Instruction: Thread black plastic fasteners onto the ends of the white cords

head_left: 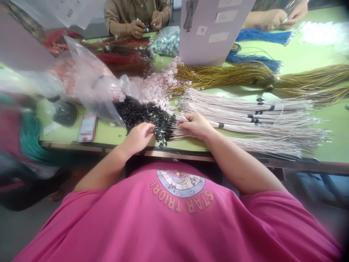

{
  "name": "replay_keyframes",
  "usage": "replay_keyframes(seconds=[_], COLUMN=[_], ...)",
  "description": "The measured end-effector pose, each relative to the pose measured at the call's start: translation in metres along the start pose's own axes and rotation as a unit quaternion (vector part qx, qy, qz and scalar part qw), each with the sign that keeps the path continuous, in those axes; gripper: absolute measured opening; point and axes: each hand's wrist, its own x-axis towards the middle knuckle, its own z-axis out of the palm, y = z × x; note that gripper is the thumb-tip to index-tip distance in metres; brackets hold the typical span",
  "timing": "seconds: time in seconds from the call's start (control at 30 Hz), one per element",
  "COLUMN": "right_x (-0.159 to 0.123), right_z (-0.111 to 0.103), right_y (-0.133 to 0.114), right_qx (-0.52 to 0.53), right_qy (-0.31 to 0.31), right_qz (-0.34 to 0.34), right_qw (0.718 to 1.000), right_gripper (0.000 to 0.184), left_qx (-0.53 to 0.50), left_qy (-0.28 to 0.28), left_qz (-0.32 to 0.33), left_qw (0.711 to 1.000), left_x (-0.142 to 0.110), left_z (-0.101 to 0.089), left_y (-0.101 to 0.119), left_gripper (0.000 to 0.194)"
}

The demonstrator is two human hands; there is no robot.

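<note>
My left hand (140,136) rests at the near edge of the green table (297,54), fingers curled and pinched on a small black connector at the edge of a pile of black connectors (141,112). My right hand (195,124) is closed on the ends of thin white wires from the big white wire bundle (251,116) that stretches to the right. The two hands are a short gap apart.
A pile of pale pink connectors (155,85) lies behind the black ones, beside a clear plastic bag (89,80). Gold wire bundles (245,74), blue bundles (261,36) and red-brown bundles (122,54) lie farther back. A white card (209,29) stands upright. Two other people's hands work at the far side.
</note>
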Motion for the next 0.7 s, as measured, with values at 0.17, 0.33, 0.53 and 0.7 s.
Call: replay_keyframes(seconds=[0.17, 0.33, 0.53, 0.7], right_x=[-0.001, -0.001, -0.002, -0.002], right_z=[0.003, 0.003, 0.002, 0.003], right_y=[0.001, 0.002, 0.002, 0.000], right_qx=[0.024, 0.017, 0.013, -0.013], right_qy=[0.005, 0.007, 0.006, 0.010], right_qz=[0.006, -0.014, -0.015, -0.012], right_qw=[1.000, 1.000, 1.000, 1.000], right_gripper=[0.017, 0.014, 0.012, 0.014], left_qx=[-0.124, -0.242, -0.325, -0.343], left_qy=[0.051, 0.009, -0.010, -0.008], left_qz=[-0.004, -0.024, -0.063, -0.064], left_qw=[0.991, 0.970, 0.944, 0.937], left_x=[0.025, 0.044, 0.049, 0.049], left_z=[0.004, 0.025, 0.034, 0.034], left_y=[0.025, 0.031, 0.023, 0.023], left_gripper=[0.013, 0.013, 0.019, 0.017])
